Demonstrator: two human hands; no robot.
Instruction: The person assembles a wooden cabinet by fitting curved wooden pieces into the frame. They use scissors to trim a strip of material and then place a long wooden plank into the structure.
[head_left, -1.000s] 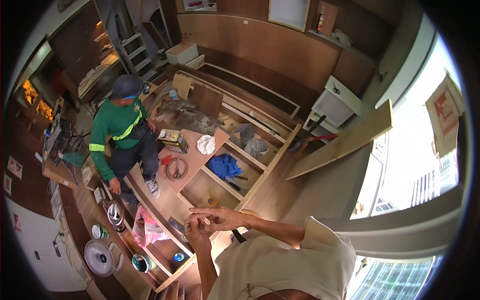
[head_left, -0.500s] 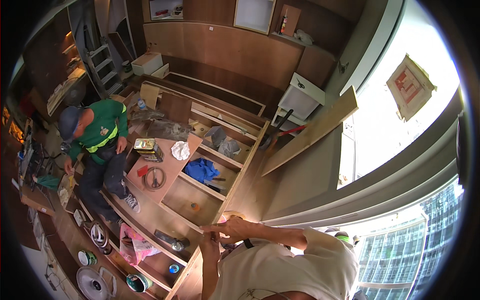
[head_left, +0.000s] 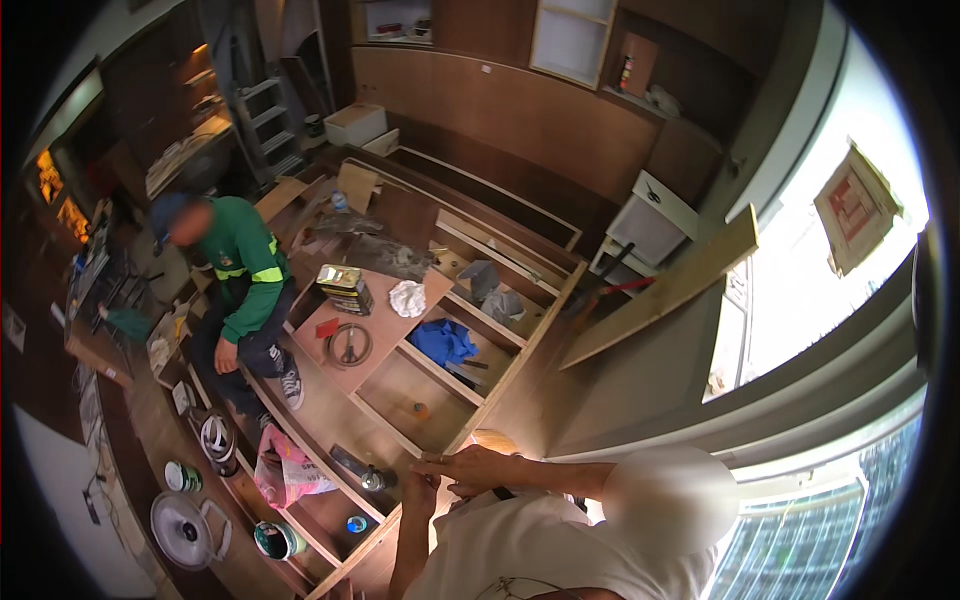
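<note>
A person in a white shirt (head_left: 530, 550) is seen at the lower edge of the view, both forearms raised over the near rail of a large wooden cabinet frame (head_left: 500, 385) laid flat on the floor. The right hand (head_left: 470, 468) is stretched flat, fingers extended leftward, resting along the frame's near corner. The left hand (head_left: 420, 492) is held just beneath it, fingers curled and touching the right hand; whether anything is gripped in it cannot be told. The frame is made of pale brown board, divided into open compartments by thin partitions, its edge lying directly under the two hands.

Just left of the hands, a small dark round object (head_left: 372, 480) is seen inside a compartment, with a pink plastic bag (head_left: 285, 470) beside it and a blue-lidded tin (head_left: 356, 524) below. Further in, a blue cloth (head_left: 443, 340) is lying in a middle compartment, and a coiled cable (head_left: 349, 344), a white rag (head_left: 407, 298) and a rectangular can (head_left: 345, 288) are set on a board panel. A second person in a green jacket (head_left: 240, 265) is crouched at the frame's far left side. Beyond, a long plank (head_left: 665, 290) is leaned near the window, and a stepladder (head_left: 262, 115) is stood against the rear wall.
</note>
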